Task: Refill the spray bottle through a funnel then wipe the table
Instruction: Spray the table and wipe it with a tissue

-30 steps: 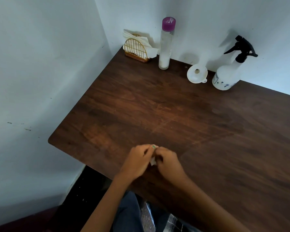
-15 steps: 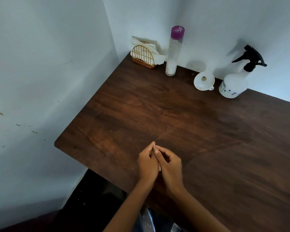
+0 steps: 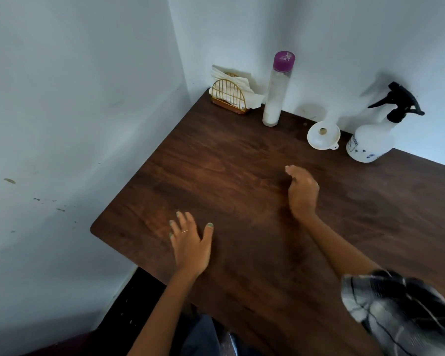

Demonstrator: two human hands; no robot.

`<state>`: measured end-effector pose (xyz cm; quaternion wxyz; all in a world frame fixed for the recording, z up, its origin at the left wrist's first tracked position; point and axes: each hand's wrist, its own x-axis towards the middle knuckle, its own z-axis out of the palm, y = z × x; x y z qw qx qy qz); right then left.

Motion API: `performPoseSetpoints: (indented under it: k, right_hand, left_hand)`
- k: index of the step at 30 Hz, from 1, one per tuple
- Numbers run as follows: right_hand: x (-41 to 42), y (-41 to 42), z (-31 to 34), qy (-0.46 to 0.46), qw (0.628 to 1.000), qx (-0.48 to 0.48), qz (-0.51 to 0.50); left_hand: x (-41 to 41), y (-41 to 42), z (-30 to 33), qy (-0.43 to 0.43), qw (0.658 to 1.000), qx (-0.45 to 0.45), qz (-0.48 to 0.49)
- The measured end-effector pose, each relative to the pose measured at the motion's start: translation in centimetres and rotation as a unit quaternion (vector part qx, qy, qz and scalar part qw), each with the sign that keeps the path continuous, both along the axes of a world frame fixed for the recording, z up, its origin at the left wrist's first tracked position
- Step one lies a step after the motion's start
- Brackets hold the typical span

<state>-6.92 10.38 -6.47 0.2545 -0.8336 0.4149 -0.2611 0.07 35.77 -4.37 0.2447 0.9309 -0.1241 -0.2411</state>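
Both hands are empty and well apart over the dark wooden table (image 3: 242, 176). The left hand (image 3: 190, 242) lies palm down near the table's left front corner, fingers spread and flat on or just above the wood; I cannot tell whether it touches. Its nails are painted pale green and a thin ring shows on one finger. The right hand (image 3: 302, 191) is farther out toward the middle of the table, loosely curled with the fingers bent inward, gripping nothing. A plaid sleeve (image 3: 396, 312) covers the upper part of the right arm at the lower right edge of the view.

Along the back wall stand the task's things. The white spray bottle (image 3: 370, 142) with its black trigger head sits upright at the far right, close to the wall. Just beside it on the left, the white funnel (image 3: 323, 136) rests on the table, its wide mouth tipped toward the camera. Further left stands a tall clear bottle (image 3: 276, 93) with a purple cap, holding white contents in its lower part. In the corner, a gold wire napkin holder (image 3: 228, 96) holds white paper napkins (image 3: 239, 82). All of these are well apart from both hands.
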Motion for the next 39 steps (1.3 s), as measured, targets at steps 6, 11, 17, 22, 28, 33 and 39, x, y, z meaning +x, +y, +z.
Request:
performPoseSetpoints:
  k: [6,11,17,22,28,33,39]
  right_hand:
    - [6.3,1.4,-0.5,0.215,0.975,-0.021,0.058]
    - [9.4,15.9,0.0,0.225,0.895,-0.028,0.384]
    - [4.2,15.2,-0.9,0.192,0.815,-0.079,0.542]
    - [-4.0,1.1,-0.5,0.171,0.967,-0.005,0.190]
    - [-5.9,7.8,-2.1,0.156,0.983,0.000,0.102]
    - [-8.5,20.7,-3.0,0.147,0.927,-0.066,0.338]
    - [-10.0,24.8,-0.2,0.156,0.890,0.196,0.381]
  left_hand:
    - [1.6,3.4,-2.0,0.037,0.996,0.025,0.076]
    - [1.3,3.3,-0.7,0.079,0.971,-0.097,0.204]
    - [1.5,4.0,-0.6,0.114,0.946,-0.141,0.269]
    - [1.0,3.8,-1.1,0.029,0.987,-0.067,0.146]
    - [0.5,3.1,-3.0,-0.055,0.986,0.072,0.139]
    - [0.6,2.9,-3.1,-0.057,0.994,0.067,0.065]
    - [0.5,3.0,-2.9,-0.044,0.993,-0.004,0.109]
